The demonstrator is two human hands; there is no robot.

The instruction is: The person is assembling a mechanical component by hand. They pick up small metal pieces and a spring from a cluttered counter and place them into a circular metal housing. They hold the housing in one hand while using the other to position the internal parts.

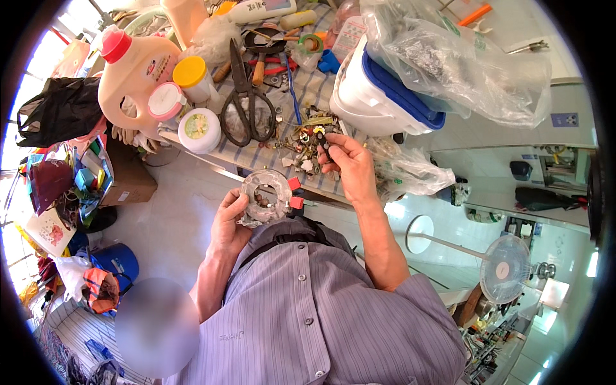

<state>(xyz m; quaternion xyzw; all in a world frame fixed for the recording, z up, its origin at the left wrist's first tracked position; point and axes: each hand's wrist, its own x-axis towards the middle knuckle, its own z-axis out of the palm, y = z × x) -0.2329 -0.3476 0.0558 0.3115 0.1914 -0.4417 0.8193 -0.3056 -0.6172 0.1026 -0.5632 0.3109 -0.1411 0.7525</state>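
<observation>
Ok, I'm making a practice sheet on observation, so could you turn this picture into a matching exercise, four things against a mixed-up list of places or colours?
Things
1. Scissors
2. Ring
3. Bucket
4. Small piece

Places or colours
A. Between the fingers of the right hand
B. White and blue
C. Lying on the checked cloth
D. Held in the left hand

Right pairs: 1-C, 2-D, 3-B, 4-A
</observation>
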